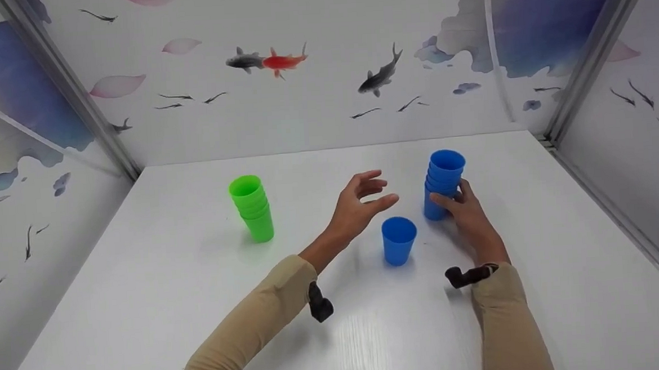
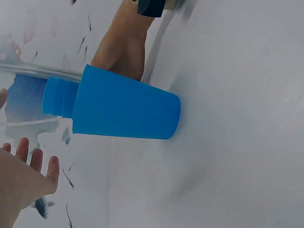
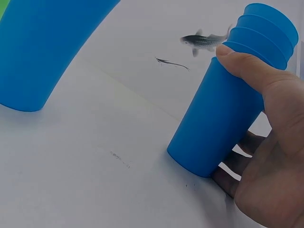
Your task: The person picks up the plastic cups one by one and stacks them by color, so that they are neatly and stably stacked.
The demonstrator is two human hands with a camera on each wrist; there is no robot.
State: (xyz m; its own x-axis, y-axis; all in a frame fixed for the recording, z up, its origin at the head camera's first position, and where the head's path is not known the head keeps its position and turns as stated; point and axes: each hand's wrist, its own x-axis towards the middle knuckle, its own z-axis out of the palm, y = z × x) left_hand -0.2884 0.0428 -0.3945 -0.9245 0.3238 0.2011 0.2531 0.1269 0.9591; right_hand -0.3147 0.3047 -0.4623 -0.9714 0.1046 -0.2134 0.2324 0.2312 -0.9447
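Note:
On the right side of the table my right hand [image 1: 472,214] grips a stack of blue cups [image 1: 436,202], thumb on the near side and fingers round the far side. In the right wrist view the stack [image 3: 216,114] stands upright with several rims showing at its top. A single blue cup [image 1: 399,248] stands mouth up between my two hands, just in front of the stack. My left hand [image 1: 356,209] hovers beyond and left of that cup, fingers spread and holding nothing. The left wrist view shows the cup [image 2: 126,107] apart from the left fingers [image 2: 53,171].
A stack of green cups [image 1: 258,214] stands upright at the left on the white table [image 1: 144,307]. Panels printed with fish and petals [image 1: 325,106] rise behind the table and along both sides. A small black camera [image 1: 320,304] hangs at each wrist.

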